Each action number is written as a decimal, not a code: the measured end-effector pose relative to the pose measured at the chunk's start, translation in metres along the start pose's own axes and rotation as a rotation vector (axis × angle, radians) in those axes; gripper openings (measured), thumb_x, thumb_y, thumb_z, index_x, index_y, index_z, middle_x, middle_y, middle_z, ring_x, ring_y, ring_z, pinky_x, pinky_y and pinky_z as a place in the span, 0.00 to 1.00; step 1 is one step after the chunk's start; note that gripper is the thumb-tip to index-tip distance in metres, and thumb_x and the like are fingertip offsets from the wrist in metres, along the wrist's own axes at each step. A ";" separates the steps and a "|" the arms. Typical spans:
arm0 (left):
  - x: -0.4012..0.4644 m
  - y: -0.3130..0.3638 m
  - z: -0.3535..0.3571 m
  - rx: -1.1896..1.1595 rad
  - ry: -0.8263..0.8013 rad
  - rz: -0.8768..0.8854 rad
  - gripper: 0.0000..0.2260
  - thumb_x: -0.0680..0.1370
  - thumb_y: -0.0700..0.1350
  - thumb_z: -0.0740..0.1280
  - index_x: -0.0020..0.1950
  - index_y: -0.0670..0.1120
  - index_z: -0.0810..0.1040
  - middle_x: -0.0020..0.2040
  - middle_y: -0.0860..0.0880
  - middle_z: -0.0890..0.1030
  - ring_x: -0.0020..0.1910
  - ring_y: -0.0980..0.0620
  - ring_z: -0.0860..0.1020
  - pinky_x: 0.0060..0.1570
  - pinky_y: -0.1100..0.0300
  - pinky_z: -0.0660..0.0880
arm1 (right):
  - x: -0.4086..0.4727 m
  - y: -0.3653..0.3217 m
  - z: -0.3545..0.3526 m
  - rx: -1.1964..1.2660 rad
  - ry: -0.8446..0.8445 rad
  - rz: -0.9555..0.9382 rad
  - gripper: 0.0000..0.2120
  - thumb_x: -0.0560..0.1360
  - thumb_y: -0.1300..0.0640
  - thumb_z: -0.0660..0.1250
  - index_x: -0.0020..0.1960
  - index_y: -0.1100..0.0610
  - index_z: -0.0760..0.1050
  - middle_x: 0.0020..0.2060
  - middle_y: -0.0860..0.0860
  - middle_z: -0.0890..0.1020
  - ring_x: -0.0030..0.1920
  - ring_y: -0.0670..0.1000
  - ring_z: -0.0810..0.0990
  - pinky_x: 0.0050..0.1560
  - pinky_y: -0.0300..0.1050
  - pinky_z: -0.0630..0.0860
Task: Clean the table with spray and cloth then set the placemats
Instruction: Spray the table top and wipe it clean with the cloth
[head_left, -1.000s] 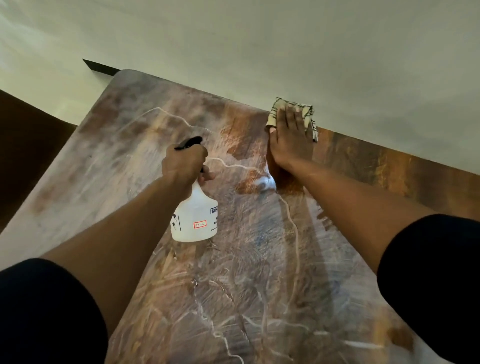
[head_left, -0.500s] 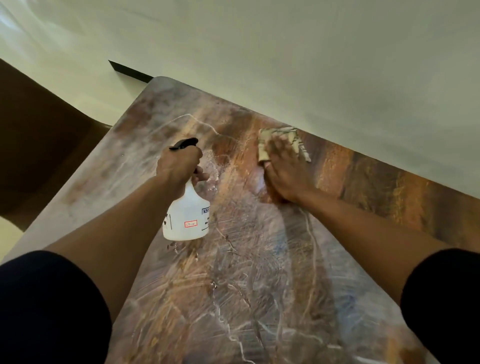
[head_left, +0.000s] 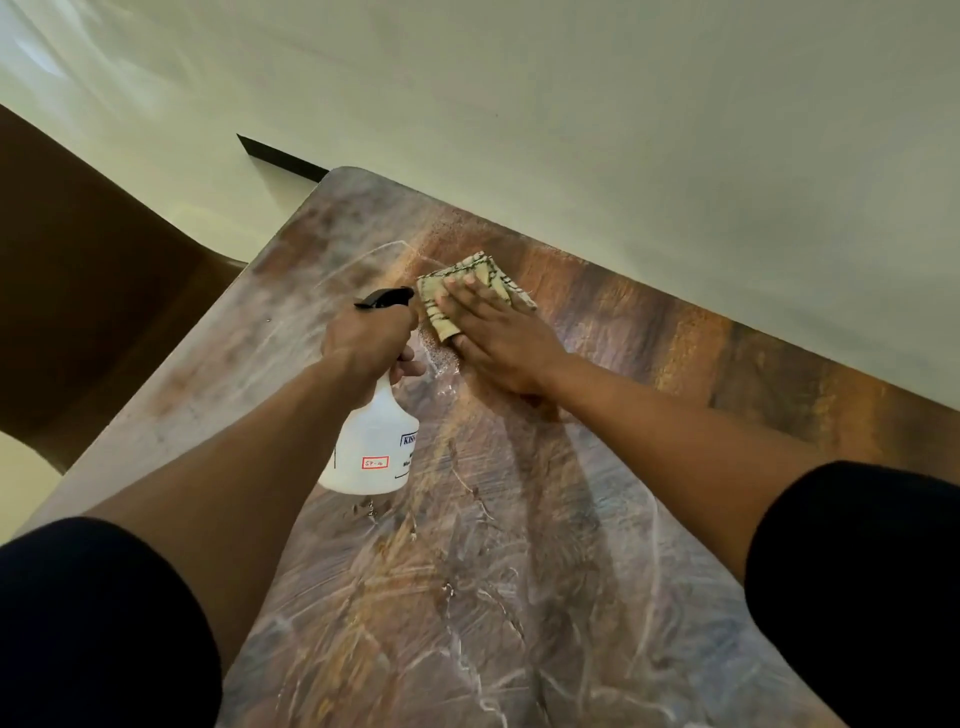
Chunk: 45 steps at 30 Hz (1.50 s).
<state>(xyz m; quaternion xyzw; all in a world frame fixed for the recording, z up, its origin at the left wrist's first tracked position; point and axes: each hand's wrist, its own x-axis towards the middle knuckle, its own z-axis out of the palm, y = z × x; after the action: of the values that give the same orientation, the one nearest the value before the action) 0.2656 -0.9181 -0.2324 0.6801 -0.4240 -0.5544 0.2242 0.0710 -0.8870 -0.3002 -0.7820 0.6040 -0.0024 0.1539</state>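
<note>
Cleaning looks about midway, to my eye: the table (head_left: 519, 597) shows pale swirls and streaks across the near and middle stretch, as though wiped, while fine droplets sit just beside the cloth and the far strip towards one o'clock and three o'clock looks drier and browner. No placemats can be seen anywhere, so that whole half of the job appears still to come. The tabletop is glossy, mottled brown and grey like marble, with a rounded corner at eleven o'clock, and its far edge runs close along a plain pale wall (head_left: 623, 104). Off at nine o'clock lies a dark brown mass, too dim to name. The spray bottle (head_left: 375, 447), white with a black nozzle, hangs just above the table near the middle, the left hand (head_left: 366, 340) wrapped round its neck. The right hand (head_left: 498, 332) lies flat with fingers straight, pressing a folded patterned cloth (head_left: 467, 291) onto the table at twelve o'clock.
</note>
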 end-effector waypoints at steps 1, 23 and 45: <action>0.001 -0.001 0.001 -0.005 0.006 0.000 0.14 0.78 0.42 0.68 0.63 0.49 0.83 0.34 0.45 0.78 0.31 0.44 0.86 0.24 0.61 0.69 | 0.000 0.010 -0.005 -0.009 0.005 0.057 0.30 0.87 0.41 0.44 0.85 0.46 0.40 0.84 0.46 0.42 0.83 0.50 0.39 0.82 0.62 0.44; 0.011 -0.016 -0.040 -0.082 0.066 -0.042 0.14 0.79 0.39 0.68 0.63 0.48 0.83 0.38 0.43 0.77 0.32 0.41 0.83 0.23 0.62 0.70 | 0.047 -0.033 0.005 -0.014 0.026 -0.104 0.29 0.87 0.40 0.46 0.85 0.44 0.43 0.84 0.43 0.43 0.84 0.48 0.40 0.80 0.58 0.40; -0.083 -0.048 -0.024 0.007 0.106 -0.060 0.16 0.79 0.40 0.68 0.67 0.44 0.80 0.26 0.46 0.80 0.31 0.44 0.85 0.28 0.60 0.71 | -0.087 -0.063 0.036 0.067 0.068 0.077 0.29 0.88 0.45 0.50 0.86 0.47 0.46 0.85 0.47 0.44 0.84 0.50 0.40 0.81 0.58 0.38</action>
<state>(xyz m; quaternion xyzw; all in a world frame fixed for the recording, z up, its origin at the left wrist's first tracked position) 0.3016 -0.8274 -0.2164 0.7217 -0.3927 -0.5228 0.2272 0.1134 -0.7821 -0.3030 -0.7520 0.6381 -0.0433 0.1593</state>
